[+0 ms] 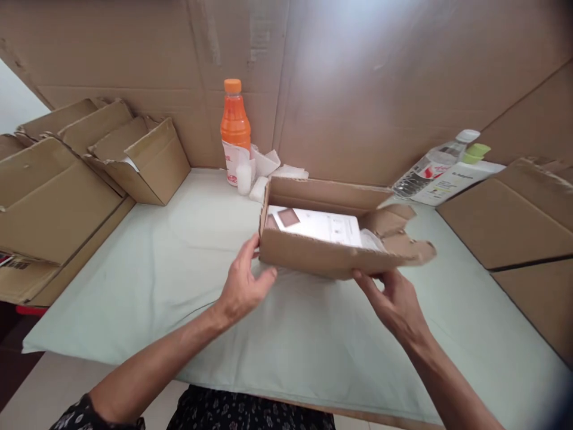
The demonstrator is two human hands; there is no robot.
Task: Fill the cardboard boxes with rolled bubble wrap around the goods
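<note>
A small open cardboard box (308, 254) is lifted a little above the pale green table cover (188, 280), tilted toward me. Inside it lies a white paper sheet (324, 227) with a brown square printed on it. My left hand (244, 283) grips the box's near left corner, thumb under the front wall. My right hand (394, 301) supports the box from below at its right end, fingertips on the underside. The box's right end flaps (403, 236) hang open and bent.
An orange drink bottle (235, 128) stands at the back with white paper scraps (268, 167) beside it. Several cardboard boxes (134, 155) are stacked at left. A clear water bottle (432, 164) and a white bottle (456, 179) lie at back right. Cardboard sheets (514, 215) wall the right side.
</note>
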